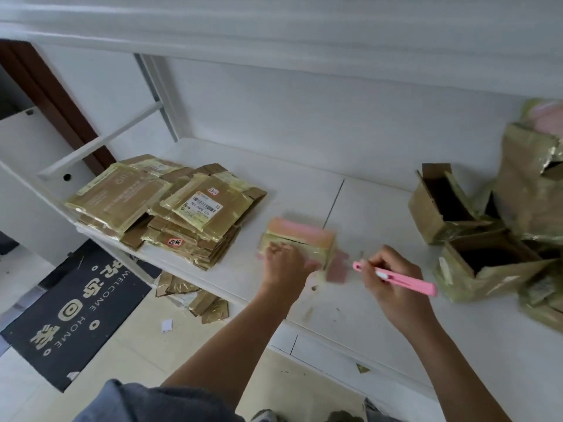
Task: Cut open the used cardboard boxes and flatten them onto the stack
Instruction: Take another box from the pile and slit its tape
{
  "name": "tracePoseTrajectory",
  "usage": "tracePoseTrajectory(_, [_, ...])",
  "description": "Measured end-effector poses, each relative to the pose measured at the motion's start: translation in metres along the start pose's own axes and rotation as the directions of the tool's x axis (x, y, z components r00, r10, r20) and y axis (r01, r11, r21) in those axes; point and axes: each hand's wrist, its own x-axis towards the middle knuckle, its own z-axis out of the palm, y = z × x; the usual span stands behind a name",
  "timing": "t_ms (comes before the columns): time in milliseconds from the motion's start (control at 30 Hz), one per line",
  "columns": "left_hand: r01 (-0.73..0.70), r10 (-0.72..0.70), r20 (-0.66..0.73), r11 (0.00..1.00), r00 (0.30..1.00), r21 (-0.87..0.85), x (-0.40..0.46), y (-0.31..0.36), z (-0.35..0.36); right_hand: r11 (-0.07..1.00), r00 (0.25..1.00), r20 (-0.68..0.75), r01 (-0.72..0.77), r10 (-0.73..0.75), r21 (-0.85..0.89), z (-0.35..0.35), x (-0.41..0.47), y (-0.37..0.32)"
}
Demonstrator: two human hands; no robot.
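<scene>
The right hand point(393, 287) curls around a pink cutter point(396, 278), its long axis pointing left toward the small box point(300, 242); the left hand point(285, 263) grips that box, lying crosswise on the white table point(380, 208) beside the flat stack point(170, 208).

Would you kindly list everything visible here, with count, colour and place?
flattened boxes: one stack, tan with yellowish tape, left end of shelf
small box: one, pink-topped, shelf centre, blurred
open boxes: several, tan, taped, right end of shelf
cutter: one, pink, beside small box
shelf: one, white
cardboard scraps: a few, tan, on floor under shelf
doormat: one, dark with pale lettering, floor left
left hand: on the small box
right hand: holds the cutter
</scene>
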Motion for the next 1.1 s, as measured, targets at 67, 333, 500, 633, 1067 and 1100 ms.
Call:
tracePoseTrajectory(67, [-0.024, 0.026, -0.048, 0.999, 0.999, 0.037, 0.006, 0.010, 0.000, 0.994, 0.988, -0.124, -0.087, 0.095, 0.063, -0.013, -0.002, 0.005])
tracePoseTrajectory(333, [-0.235, 0.245, 0.059, 0.961, 0.968, -0.144, 0.044, -0.010, -0.010, 0.915, 0.909, -0.222, -0.283, 0.352, 0.288, -0.021, -0.007, 0.043])
tracePoseTrajectory(500, [-0.337, 0.336, 0.026, 0.941, 0.941, 0.021, 0.046, -0.011, -0.024, 0.754, 0.855, -0.174, -0.313, 0.488, 0.577, 0.002, 0.012, 0.051])
tracePoseTrajectory(633, [-0.302, 0.302, -0.007, 0.953, 0.953, 0.029, 0.040, -0.020, -0.026, 0.628, 0.807, -0.141, -0.323, 0.573, 0.708, 0.030, 0.026, 0.059])
tracePoseTrajectory(1067, [-0.282, 0.326, 0.099, 0.908, 0.940, -0.311, 0.033, -0.034, -0.003, 0.644, 0.793, -0.156, -0.343, 0.588, 0.684, 0.064, 0.036, 0.061])
tracePoseTrajectory(1100, [-0.273, 0.319, 0.096, 0.906, 0.943, -0.324, 0.033, -0.034, -0.002, 0.649, 0.793, -0.153, -0.353, 0.590, 0.674, 0.067, 0.036, 0.061])
